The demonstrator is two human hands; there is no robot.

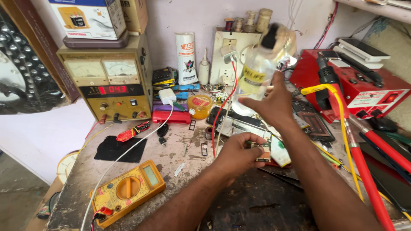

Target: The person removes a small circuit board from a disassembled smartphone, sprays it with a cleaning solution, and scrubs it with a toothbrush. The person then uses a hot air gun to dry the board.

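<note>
My right hand [272,105] is raised over the back of the bench, gripping a clear plastic bottle [257,70] with a dark cap and a yellow label; the bottle is blurred and tilted. My left hand [235,154] rests on the bench, fingers closed on a small green circuit board [262,147]. An opened phone body [237,124] lies just beyond that hand.
A yellow multimeter [128,188] lies front left. A bench power supply [107,79] with a red display stands back left, a red rework station [359,85] on the right, a wall socket plate [231,53] behind. Cables, a white can [186,57] and small parts crowd the worn bench.
</note>
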